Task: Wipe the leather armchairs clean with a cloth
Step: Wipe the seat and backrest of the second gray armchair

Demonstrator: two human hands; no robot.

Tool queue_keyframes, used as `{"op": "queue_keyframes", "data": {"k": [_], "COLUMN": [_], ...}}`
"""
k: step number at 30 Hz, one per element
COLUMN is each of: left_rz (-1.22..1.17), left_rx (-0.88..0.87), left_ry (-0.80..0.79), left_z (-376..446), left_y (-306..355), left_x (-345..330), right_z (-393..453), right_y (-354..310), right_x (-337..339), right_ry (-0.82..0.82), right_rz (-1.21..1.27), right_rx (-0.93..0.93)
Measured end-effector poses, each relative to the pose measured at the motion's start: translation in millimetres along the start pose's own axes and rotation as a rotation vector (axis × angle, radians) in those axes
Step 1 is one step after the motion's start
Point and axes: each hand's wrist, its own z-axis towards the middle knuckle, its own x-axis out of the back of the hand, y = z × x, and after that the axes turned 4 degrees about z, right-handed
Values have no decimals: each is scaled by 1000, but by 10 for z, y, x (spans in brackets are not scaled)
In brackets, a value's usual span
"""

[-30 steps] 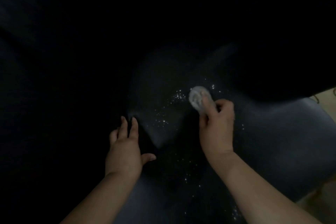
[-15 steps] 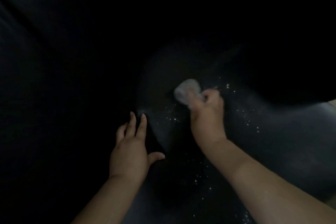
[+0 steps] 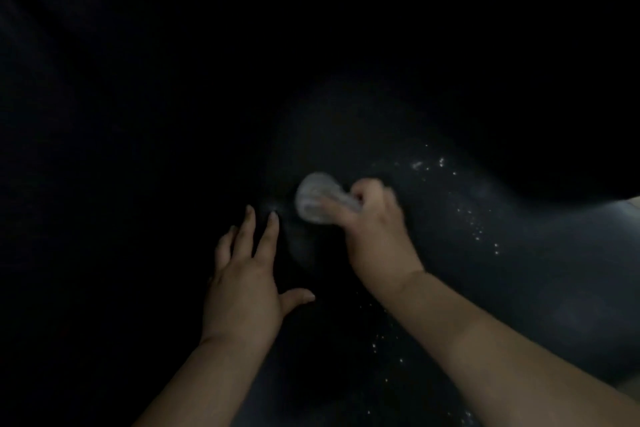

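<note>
A: What does the cloth [image 3: 316, 200] look like?

B: A small, pale, bunched wad, blurred, rounded at its free end. It sits on the dark leather armchair [image 3: 519, 253], near the middle of the view, just right of a shadowed crease in the leather.

A: And the chair itself?

B: Dark and glossy, mostly lost in shadow. Tiny white specks [image 3: 478, 229] dot the leather to the right of the cloth, and more lie lower down between the two forearms.

A: Who holds the cloth?

B: The right hand [image 3: 375, 236]. Its fingers are curled round the near end of the wad, knuckles up, the forearm coming in from the lower right.

A: The other one?

B: The left hand [image 3: 242, 284] lies flat on the leather, palm down, fingers straight and spread, thumb out to the right. It holds nothing. Its fingertips are near the cloth but apart from it.
</note>
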Motion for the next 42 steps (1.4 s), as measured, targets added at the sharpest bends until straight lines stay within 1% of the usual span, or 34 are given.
{"op": "queue_keyframes", "data": {"k": [1, 2, 3, 4, 6, 7, 9, 11, 12, 15, 17, 18, 21, 22, 23, 25, 26, 27, 28, 29, 31, 32, 33, 34, 35, 37, 38, 39, 40, 41, 42], "left_rz": [-5, -13, -21, -29, -46, -55, -69, -75, -76, -84, -75, -68, -66, -67, -66, -73, -80, -80, -70, -60, -58, -60, -58, -55, -55, -82, -98, -103, -93, -79, -70], "left_rx": [3, 9, 15, 18, 19, 20, 18, 20, 21, 18, 3, -7, -8, -5, -6, -6, -3, -2, -4, -7, -5, 0, 7, 15, 22, 30, 34, 33, 29, 26, 26], "left_ry": [-1, -3, -5, -4, -4, -3, -1, 6, 9, 16, 23, 27, 29, 28, 27, 24, 22, 18, 13, 12, 13, 11, 9, 8, 7, 12, 12, 8, 5, 6, 8], "left_z": [4, 7, 8, 9, 0, -1, -2, -4, -5, -5, -3, -2, -3, -3, -3, -9, -10, -11, -13, -15, -14, -13, -9, -4, -4, 0, 5, 4, 8, 13, 18], "left_y": [9, 20, 28, 35, 32, 28, 33, 48, 55, 50, 30, 21, 11, 16, 26, 36, 36, 31, 25, 18, 24, 36, 53, 71, 79, 87, 87, 86, 84, 79, 77], "left_x": [-3, -5, -8, -11, -13, -15, -15, -13, -12, -15, -18, -22, -37, -40, -42, -32, -22, -9, 5, 18, 36, 41, 40, 36, 32, 25, 26, 34, 40, 44, 46], "right_z": [32, 45, 26, -26, -177, -224, -189, -60, 12, 157, 151, 131, 20, -19, -51, -128, -143, -115, -60, 1, 116, 139, 156, 159, 145, 66, 39, 57, 106, 171, 226], "right_y": [89, 93, 28, -97, -313, -336, -295, -286, -320, -398, -267, -135, 210, 184, 95, -176, -255, -247, -152, -15, 308, 412, 390, 284, 91, -245, -322, -292, -197, -78, 84], "right_x": [32, 42, 14, -27, -119, -147, -142, -150, -162, -208, -150, -89, 49, 40, -1, -158, -209, -179, -124, -47, 76, 63, 43, -31, -115, -311, -358, -342, -279, -189, -115], "right_ry": [31, 66, 90, 72, 4, 4, 33, 137, 162, 143, 137, 159, 309, 332, 316, 197, 126, 77, 76, 133, 310, 379, 400, 387, 322, 168, 118, 94, 99, 151, 220], "right_rz": [17, 88, 128, 157, 85, 76, 105, 118, 102, 45, -26, -51, -44, 1, 59, 77, 42, 24, 34, 34, 39, 22, 31, 58, 124, 207, 203, 192, 168, 150, 142], "right_rx": [-94, -195, -202, -177, -41, -21, -90, -137, -151, -111, -67, -97, -306, -300, -245, -38, 62, 101, 58, -14, -240, -303, -349, -311, -260, -46, 76, 156, 174, 148, 84]}}
